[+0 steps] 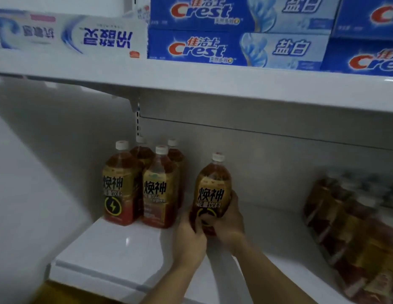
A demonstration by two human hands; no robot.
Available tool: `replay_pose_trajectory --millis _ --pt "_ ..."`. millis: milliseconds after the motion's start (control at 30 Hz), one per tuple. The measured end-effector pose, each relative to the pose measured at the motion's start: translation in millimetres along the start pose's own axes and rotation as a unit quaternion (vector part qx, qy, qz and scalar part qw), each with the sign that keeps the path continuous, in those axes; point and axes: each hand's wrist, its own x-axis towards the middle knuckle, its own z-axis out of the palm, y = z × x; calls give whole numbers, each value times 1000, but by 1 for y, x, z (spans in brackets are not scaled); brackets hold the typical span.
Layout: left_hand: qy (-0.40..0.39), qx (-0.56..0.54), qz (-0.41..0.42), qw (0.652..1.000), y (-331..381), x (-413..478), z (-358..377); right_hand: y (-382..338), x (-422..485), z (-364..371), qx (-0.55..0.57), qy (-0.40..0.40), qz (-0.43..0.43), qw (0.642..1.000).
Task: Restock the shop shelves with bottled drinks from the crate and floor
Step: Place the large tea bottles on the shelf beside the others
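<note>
A gold-labelled energy drink bottle with a white cap stands upright on the lower white shelf. My left hand wraps its base from the left and my right hand holds it from the right. To its left stands a tight cluster of several matching bottles, two in front and two behind, a small gap away from the held one.
A shrink-wrapped pack of the same bottles lies on the shelf at the right. The upper shelf hangs low overhead and carries stacked Crest toothpaste boxes. A white side panel closes the left.
</note>
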Motion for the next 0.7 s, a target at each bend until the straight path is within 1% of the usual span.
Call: replay_pose_trajectory --millis 200,367,567,700 --pt "-44 26 12 999 -8 23 2 13 38 23 19 1 -9 1000" --pt "-84 -11 23 996 -9 36 3 16 61 37 42 -7 -21 999" --pt "-98 -10 -2 995 -14 42 5 20 73 65 39 26 -24 999" --pt "-93 -17 2 996 -15 43 5 22 73 67 37 22 -34 998"
